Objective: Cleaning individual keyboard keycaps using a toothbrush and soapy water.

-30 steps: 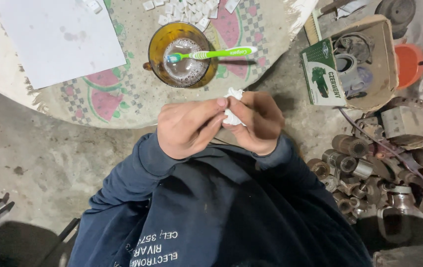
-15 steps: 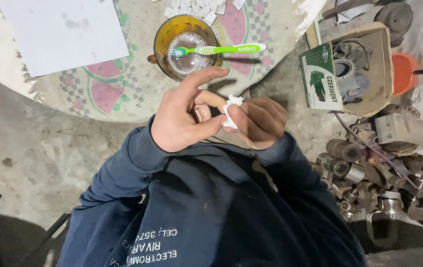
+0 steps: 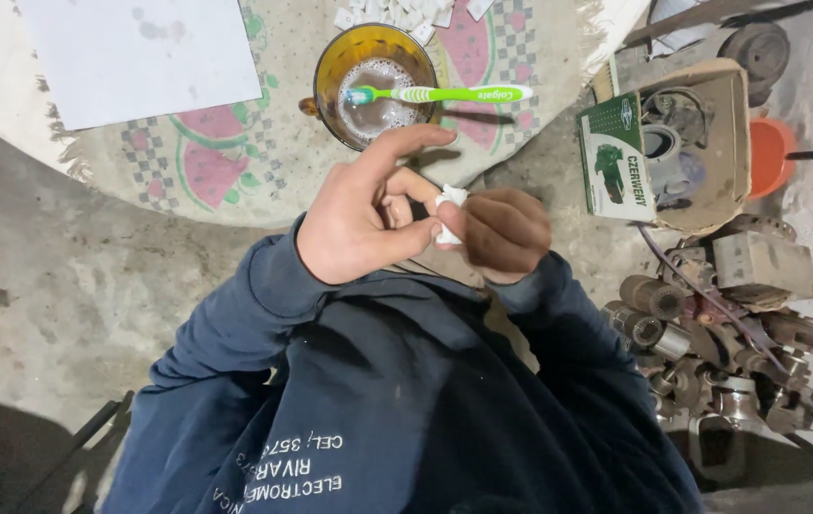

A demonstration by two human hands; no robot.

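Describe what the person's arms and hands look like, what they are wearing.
Both arms are covered by long dark navy blue sleeves of a sweatshirt, loose and creased, ending in ribbed cuffs at the wrists. The left hand and right hand are bare: no gloves, and no rings or watch that show. The sweatshirt's chest carries white printed lettering.

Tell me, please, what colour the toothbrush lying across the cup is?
The toothbrush is bright green and white; the head view shows it.
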